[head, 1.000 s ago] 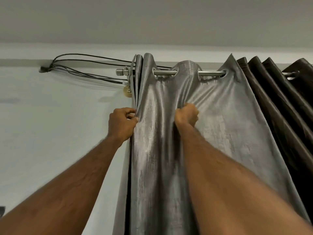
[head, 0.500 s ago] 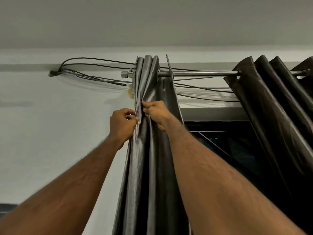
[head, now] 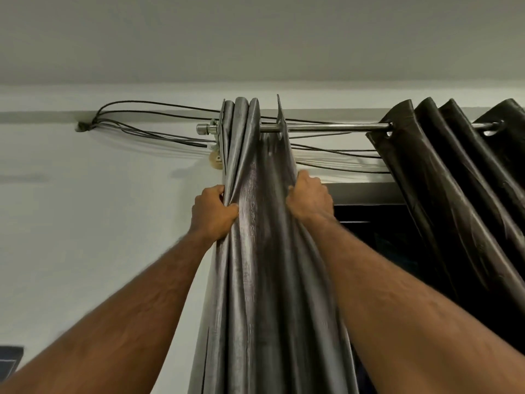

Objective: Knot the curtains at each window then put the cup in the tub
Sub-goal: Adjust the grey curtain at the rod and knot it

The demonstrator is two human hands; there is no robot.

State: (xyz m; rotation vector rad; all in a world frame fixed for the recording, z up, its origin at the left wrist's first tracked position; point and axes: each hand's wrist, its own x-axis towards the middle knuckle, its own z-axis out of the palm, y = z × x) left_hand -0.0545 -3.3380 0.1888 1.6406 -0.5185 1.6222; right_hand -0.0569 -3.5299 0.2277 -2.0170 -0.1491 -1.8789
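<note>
So this was the gathering stage of the first knot, as far as I could judge — the grey curtain point(head: 264, 251) was bunched into a narrow bundle of folds at the left end of the rod point(head: 326, 127), hanging straight down between both arms. No knot in it yet.

The left hand point(head: 212, 213) gripped the bundle's left edge, thumb wrapped round the front of a fold. The right hand point(head: 309, 198) clutched the right edge at about the same height, fingers curled into the fabric. The two hands were apart, with the whole bunch sitting between them, up high just below the rod.

The second, darker curtain point(head: 454, 194) was hanging further right on the same rod, untouched, with the dark window point(head: 369, 237) showing in the gap.

Next move probably calls for sliding the grip lower — you need slack length to loop the fabric round itself, and there's none that close to the eyelets. The cup and tub weren't anywhere in view.
</note>
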